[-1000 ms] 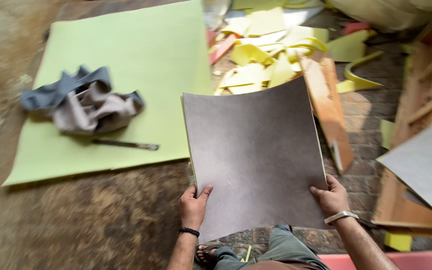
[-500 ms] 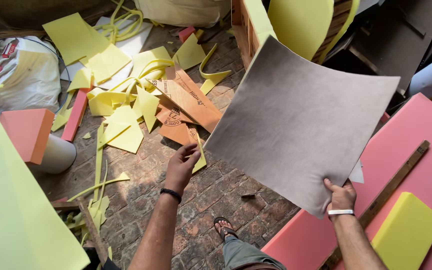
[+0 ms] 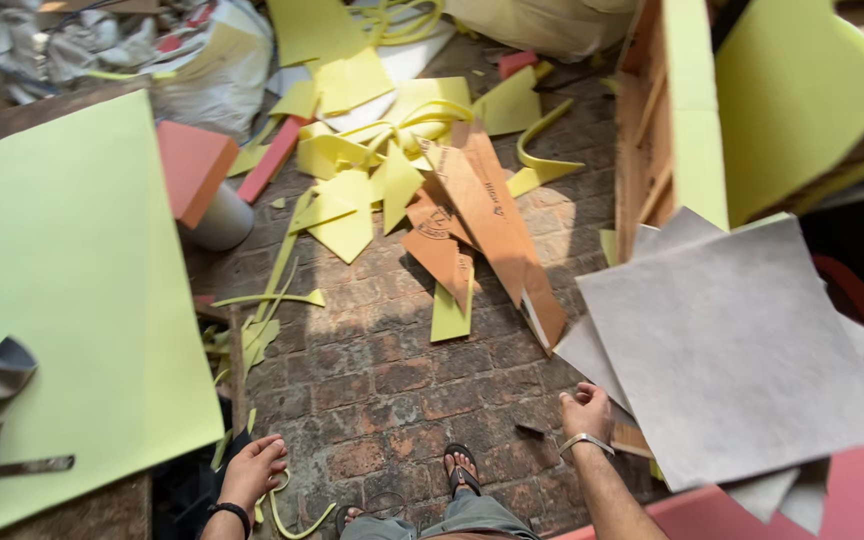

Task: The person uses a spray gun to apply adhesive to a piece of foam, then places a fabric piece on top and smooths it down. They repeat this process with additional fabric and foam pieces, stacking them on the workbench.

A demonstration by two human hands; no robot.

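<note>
Sheet (image 3: 742, 350) released since last look, lying on pile | my right hand (image 3: 585, 412) loosely curled, empty beside it | left hand (image 3: 252, 470) open, empty.

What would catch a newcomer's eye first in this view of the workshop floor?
Most striking is the large grey square sheet lying at the right, over other grey sheets, just beyond the empty right hand. Across from it, a big pale green foam sheet fills the left side, with the left hand near its lower corner. Between them, yellow foam offcuts and brown cardboard strips litter the brick floor.
</note>
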